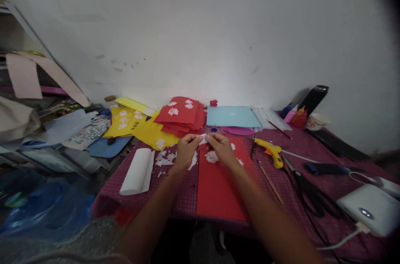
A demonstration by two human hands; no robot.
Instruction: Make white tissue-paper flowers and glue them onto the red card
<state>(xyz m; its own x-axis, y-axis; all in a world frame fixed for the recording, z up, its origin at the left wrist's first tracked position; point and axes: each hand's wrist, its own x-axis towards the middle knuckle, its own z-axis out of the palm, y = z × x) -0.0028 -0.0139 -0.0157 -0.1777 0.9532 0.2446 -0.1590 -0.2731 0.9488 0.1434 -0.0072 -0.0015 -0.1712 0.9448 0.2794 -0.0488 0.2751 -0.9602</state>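
With my left hand (188, 148) and right hand (222, 147), I'm pinching a white paper piece (203, 139) at the red cardstock's (223, 191) far left corner; torn scraps (165, 158) are lying left.

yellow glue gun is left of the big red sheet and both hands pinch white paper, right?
No: the yellow glue gun is right of the big red sheet, as the head view shows; the left hand and right hand pinch white paper.
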